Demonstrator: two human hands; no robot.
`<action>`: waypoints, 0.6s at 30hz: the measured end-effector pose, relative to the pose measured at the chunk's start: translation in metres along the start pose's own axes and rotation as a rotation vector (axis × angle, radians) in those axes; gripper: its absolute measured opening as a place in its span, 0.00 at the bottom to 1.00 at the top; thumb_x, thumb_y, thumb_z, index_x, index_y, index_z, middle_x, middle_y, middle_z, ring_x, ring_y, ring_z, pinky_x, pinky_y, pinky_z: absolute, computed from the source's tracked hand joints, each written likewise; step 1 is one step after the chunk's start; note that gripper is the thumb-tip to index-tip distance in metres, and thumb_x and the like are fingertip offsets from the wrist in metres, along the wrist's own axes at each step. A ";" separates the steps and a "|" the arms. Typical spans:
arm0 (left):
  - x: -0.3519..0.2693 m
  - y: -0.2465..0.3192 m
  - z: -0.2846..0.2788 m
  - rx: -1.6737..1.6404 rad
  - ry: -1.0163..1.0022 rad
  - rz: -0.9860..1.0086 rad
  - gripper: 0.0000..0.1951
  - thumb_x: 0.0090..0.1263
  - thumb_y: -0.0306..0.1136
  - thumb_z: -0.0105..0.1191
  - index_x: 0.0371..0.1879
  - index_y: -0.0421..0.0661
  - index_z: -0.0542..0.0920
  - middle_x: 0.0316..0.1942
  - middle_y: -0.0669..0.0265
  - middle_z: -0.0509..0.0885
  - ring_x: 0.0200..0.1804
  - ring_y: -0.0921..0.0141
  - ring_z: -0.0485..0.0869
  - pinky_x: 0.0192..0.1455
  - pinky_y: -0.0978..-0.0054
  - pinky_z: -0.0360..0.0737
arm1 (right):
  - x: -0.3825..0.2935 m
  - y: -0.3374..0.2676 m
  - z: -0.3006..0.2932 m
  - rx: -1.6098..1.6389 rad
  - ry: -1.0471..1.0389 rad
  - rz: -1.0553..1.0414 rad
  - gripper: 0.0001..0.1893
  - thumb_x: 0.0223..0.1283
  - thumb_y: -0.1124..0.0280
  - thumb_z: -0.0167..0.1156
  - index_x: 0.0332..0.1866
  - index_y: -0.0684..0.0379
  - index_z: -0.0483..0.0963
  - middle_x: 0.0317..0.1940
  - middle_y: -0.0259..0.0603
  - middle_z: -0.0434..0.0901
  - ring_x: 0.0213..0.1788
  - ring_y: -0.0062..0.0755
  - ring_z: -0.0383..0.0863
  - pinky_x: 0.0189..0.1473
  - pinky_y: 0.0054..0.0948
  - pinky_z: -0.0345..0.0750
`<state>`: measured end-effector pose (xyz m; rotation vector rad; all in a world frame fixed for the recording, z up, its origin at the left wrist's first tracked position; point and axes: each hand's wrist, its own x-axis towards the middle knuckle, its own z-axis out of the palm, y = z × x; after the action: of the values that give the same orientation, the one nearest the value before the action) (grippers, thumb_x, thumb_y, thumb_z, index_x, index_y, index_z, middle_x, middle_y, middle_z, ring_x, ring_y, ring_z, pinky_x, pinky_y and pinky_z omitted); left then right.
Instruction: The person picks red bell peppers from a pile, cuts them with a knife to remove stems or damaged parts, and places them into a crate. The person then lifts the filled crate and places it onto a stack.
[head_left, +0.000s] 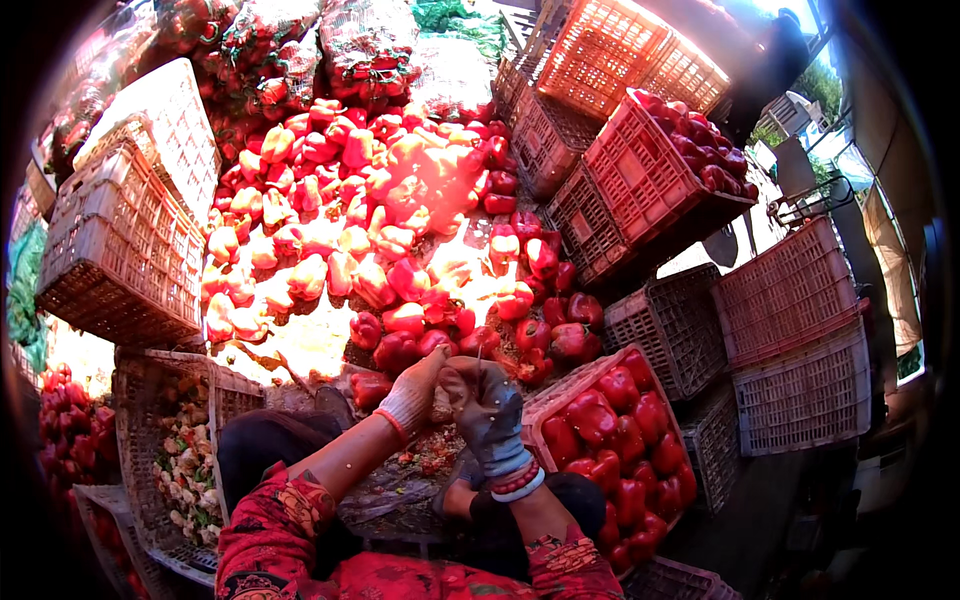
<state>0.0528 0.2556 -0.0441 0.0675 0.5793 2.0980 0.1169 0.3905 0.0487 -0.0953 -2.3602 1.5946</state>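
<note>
My left hand (414, 395), in a pale knit work glove with an orange cuff, meets my right hand above the ground between my knees. My right hand (486, 412) wears a stained grey-blue glove, with its fingers curled around a thin pointed tool (479, 369). Its exact kind is too small to tell. Whatever lies between the two hands is hidden by the fingers. Just beyond them, a heap of red bell peppers (409, 281) spreads over the ground. Close to my right forearm stands a red plastic crate (534, 429) filled with red bell peppers (619, 442).
At left, a crate (135, 450) holds pale pepper cores (191, 480). Stacked crates stand at left (124, 240) and right (787, 292). A pepper-filled crate (637, 180) tops another stack. Mesh sacks of peppers (367, 56) line the back. A dark figure (769, 71) is at upper right.
</note>
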 end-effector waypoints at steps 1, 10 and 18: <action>-0.003 0.008 0.013 -0.086 0.012 -0.027 0.20 0.83 0.49 0.47 0.52 0.44 0.81 0.37 0.67 0.84 0.41 0.71 0.85 0.47 0.70 0.83 | 0.003 -0.014 -0.002 0.247 0.059 0.162 0.09 0.73 0.66 0.63 0.48 0.60 0.79 0.31 0.29 0.80 0.29 0.22 0.76 0.32 0.27 0.75; -0.079 0.074 0.118 1.125 0.438 -0.060 0.15 0.74 0.43 0.62 0.46 0.43 0.83 0.39 0.69 0.85 0.43 0.78 0.80 0.48 0.78 0.78 | -0.001 0.001 -0.046 0.590 -0.006 0.811 0.16 0.74 0.58 0.62 0.59 0.54 0.78 0.36 0.39 0.86 0.22 0.21 0.79 0.21 0.23 0.71; -0.303 0.184 0.028 1.190 1.357 0.340 0.09 0.74 0.33 0.57 0.47 0.43 0.80 0.30 0.63 0.80 0.35 0.68 0.79 0.43 0.70 0.78 | -0.049 0.034 -0.238 0.997 0.809 0.695 0.09 0.67 0.57 0.65 0.39 0.50 0.84 0.30 0.28 0.87 0.19 0.19 0.73 0.21 0.20 0.69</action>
<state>0.0890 -0.0625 0.1114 -0.6615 2.6667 1.5088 0.2254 0.6072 0.0896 -1.1519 -0.8006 2.2309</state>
